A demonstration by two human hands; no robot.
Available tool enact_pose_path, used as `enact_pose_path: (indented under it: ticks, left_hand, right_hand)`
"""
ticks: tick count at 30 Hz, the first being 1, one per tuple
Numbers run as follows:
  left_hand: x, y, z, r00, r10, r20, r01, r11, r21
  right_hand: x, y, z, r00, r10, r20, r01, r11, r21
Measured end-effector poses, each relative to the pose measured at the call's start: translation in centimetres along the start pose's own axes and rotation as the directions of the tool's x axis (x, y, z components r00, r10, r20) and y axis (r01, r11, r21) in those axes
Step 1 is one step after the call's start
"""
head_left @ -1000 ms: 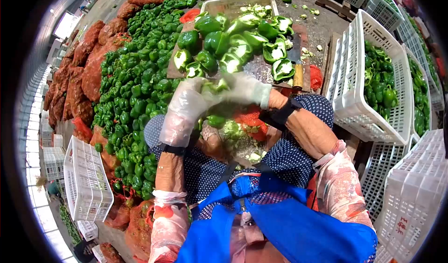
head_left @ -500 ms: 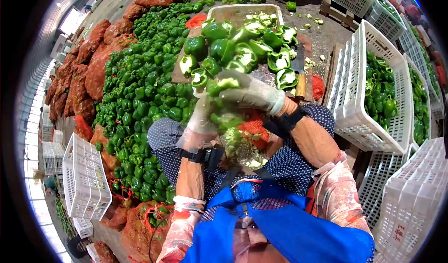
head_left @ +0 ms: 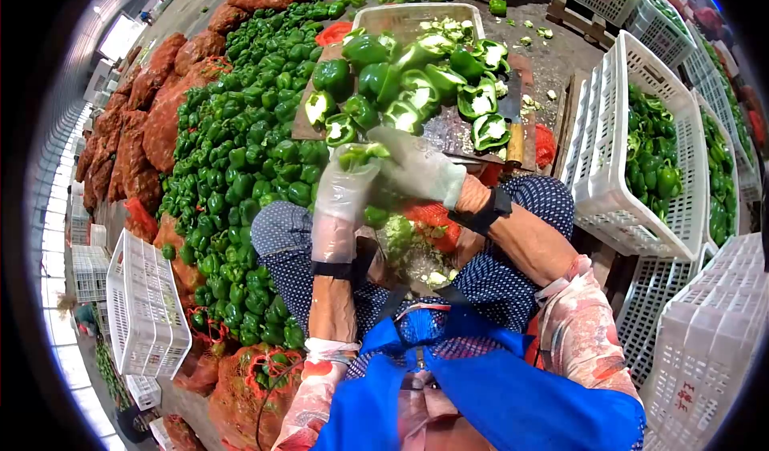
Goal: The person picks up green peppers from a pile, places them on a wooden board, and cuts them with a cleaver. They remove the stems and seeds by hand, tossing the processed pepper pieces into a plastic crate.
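Left hand (head_left: 344,192) grasping cut pepper (head_left: 363,156), shifted left versus half a second ago; right hand (head_left: 426,169) blurred beside it, can't tell grip; pepper seemingly mid-work

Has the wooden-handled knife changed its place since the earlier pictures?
No. Against the board, the knife keeps its place along the right side; only the view shifted slightly.

The single head-worn camera looks forward and steeply down; its wide view places the blue garment (head_left: 521,387) nearest, left hand (head_left: 343,195) and right hand (head_left: 424,171) centrally, red sacks (head_left: 170,130) farther.
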State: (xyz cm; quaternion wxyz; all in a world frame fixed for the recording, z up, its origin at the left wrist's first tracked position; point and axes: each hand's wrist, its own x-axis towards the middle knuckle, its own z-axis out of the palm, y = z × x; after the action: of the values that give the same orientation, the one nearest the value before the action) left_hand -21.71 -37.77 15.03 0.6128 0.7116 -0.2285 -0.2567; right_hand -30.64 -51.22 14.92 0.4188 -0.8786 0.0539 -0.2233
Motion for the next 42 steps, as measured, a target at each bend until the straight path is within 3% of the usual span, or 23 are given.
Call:
enact_pose_path:
  ticks: [1, 3, 5, 6, 8, 9, 10, 11, 12, 13, 14, 18, 19, 22, 23, 25, 26, 29, 31, 32, 34, 40, 42]
  left_hand:
    - [0.2, -0.8, 0.1, 1.000, 0.013, 0.005, -0.012, 0.985, -0.171]
    - [0.0, -0.7, -0.6, 0.940, 0.327, 0.101, -0.332, 0.943, 0.036]
    - [-0.8, 1.8, -0.9, 0.991, -0.012, 0.134, 0.051, 0.957, -0.286]
    - [-1.3, 3.0, -1.0, 0.973, -0.181, 0.145, 0.227, 0.873, -0.432]
    - [-1.0, 3.5, -1.7, 0.934, -0.253, 0.253, 0.358, 0.680, -0.640]
    - [-1.9, 3.6, -1.6, 0.961, 0.125, 0.245, -0.033, 0.938, -0.346]
    - [-2.7, 3.9, -1.5, 0.851, 0.485, 0.202, -0.488, 0.872, -0.038]
    - [-2.6, 3.6, -1.6, 0.952, 0.233, 0.200, -0.140, 0.909, -0.392]
    - [-2.5, 3.2, -1.7, 0.956, -0.022, 0.291, 0.221, 0.708, -0.671]
    - [-2.3, 2.3, -2.2, 0.969, 0.060, 0.241, 0.125, 0.720, -0.682]
    - [-2.3, 2.0, -2.5, 0.971, 0.145, 0.190, 0.026, 0.726, -0.687]
    - [-2.7, 2.8, -3.0, 0.963, 0.116, 0.245, 0.117, 0.636, -0.763]
    - [-2.7, 2.9, -3.0, 0.962, 0.128, 0.241, 0.100, 0.656, -0.748]
    - [-2.7, 3.2, -2.3, 0.971, 0.161, 0.174, 0.020, 0.675, -0.738]
    - [-2.4, 3.1, -2.6, 0.959, 0.150, 0.240, 0.097, 0.623, -0.776]
    - [-2.4, 3.6, -2.1, 0.972, 0.208, 0.105, -0.115, 0.819, -0.562]
    - [-2.8, 4.7, -1.6, 0.982, 0.155, 0.108, -0.030, 0.694, -0.720]
    - [-2.6, 4.9, -0.8, 0.979, 0.168, 0.117, -0.068, 0.804, -0.591]
    - [-2.6, 5.4, -0.1, 0.967, 0.213, 0.139, -0.128, 0.880, -0.457]
    - [-2.5, 5.4, 0.0, 0.959, 0.240, 0.153, -0.145, 0.874, -0.464]
    - [-2.2, 4.4, -0.2, 0.991, 0.075, 0.112, -0.025, 0.918, -0.395]
    - [-2.0, 2.7, 0.2, 0.980, 0.070, 0.185, 0.036, 0.857, -0.513]
    - [-1.8, 2.5, 0.1, 0.984, 0.042, 0.176, 0.053, 0.865, -0.500]
  right_hand:
    - [-0.3, 0.2, -0.4, 0.996, 0.069, 0.052, -0.074, 0.990, 0.116]
    - [-0.1, -0.8, -2.6, 0.973, 0.123, 0.194, -0.192, 0.901, 0.390]
    - [-0.1, -1.8, -3.7, 0.896, 0.208, 0.393, -0.417, 0.702, 0.578]
    - [-0.2, -0.7, -3.3, 0.935, 0.098, 0.340, -0.318, 0.651, 0.689]
    - [-0.5, -2.2, -4.4, 0.897, 0.160, 0.413, -0.441, 0.417, 0.795]
    - [-0.4, -2.0, -4.5, 0.914, 0.136, 0.382, -0.397, 0.490, 0.776]
    - [-0.2, -1.5, -4.4, 0.929, 0.111, 0.354, -0.353, 0.557, 0.752]
    - [0.1, -0.6, -4.3, 0.941, 0.083, 0.329, -0.307, 0.620, 0.722]
    - [0.3, 1.3, -4.0, 0.955, -0.229, 0.189, 0.092, 0.834, 0.544]
    - [0.5, 3.1, -3.7, 0.858, -0.513, 0.028, 0.489, 0.832, 0.263]
    - [0.6, 3.1, -4.0, 0.787, -0.614, -0.053, 0.614, 0.774, 0.152]
    - [0.2, 3.0, -4.0, 0.961, 0.026, 0.276, -0.020, 0.999, -0.024]
    - [0.2, 2.5, -4.1, 0.973, 0.009, 0.232, 0.022, 0.991, -0.129]
    - [0.6, 1.2, -5.4, 0.952, -0.019, 0.305, -0.061, 0.966, 0.251]
    - [0.4, 1.0, -5.2, 0.959, -0.077, 0.272, -0.007, 0.956, 0.295]
    - [-0.2, 0.9, -4.2, 0.965, -0.133, 0.227, 0.028, 0.910, 0.414]
    - [-0.4, 1.3, -3.5, 0.966, -0.133, 0.220, 0.008, 0.872, 0.490]
    - [-0.5, 0.1, -3.1, 0.965, -0.148, 0.216, -0.006, 0.812, 0.583]
    - [-0.3, -1.6, -3.7, 0.957, -0.017, 0.289, -0.149, 0.826, 0.543]
    - [-0.1, -3.5, -4.8, 0.849, 0.213, 0.484, -0.518, 0.518, 0.681]
    - [0.1, -2.1, -3.6, 0.938, 0.184, 0.295, -0.339, 0.673, 0.658]
    - [0.0, 0.2, -2.2, 0.999, 0.051, 0.008, -0.051, 0.947, 0.316]
    - [-0.2, -0.1, -2.3, 0.998, 0.039, 0.054, -0.053, 0.953, 0.298]
